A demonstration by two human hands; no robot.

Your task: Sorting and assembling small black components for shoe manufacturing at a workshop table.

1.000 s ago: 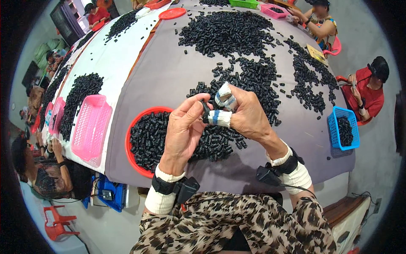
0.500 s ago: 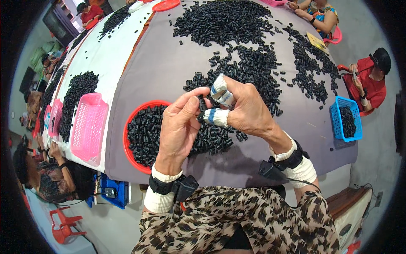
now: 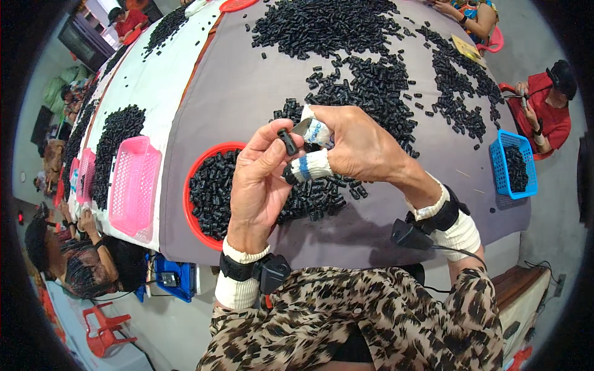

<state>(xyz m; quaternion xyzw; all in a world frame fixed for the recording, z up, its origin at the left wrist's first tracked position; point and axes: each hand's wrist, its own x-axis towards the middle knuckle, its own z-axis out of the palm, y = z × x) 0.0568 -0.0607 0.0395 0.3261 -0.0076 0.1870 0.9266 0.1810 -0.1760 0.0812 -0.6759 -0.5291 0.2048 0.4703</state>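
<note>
Over the grey surface (image 3: 247,93), strewn with small black parts, both hands have risen and drawn nearer since a moment ago; the red tray (image 3: 197,179) now sits just below-left of them. Above that tray, the left hand (image 3: 260,179) pinches a short black piece (image 3: 287,141) between thumb and forefinger, long axis upright, tilted slightly left. The right hand (image 3: 356,145), fingers taped, closes on a small blade, tip toward the piece, so trimming seems under way.

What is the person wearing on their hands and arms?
Both hands are bare, left hand and right hand, but two right fingers have white wraps. Each wrist has a white cuff and a black strap with a small black box. The sleeves are leopard-print.
</note>
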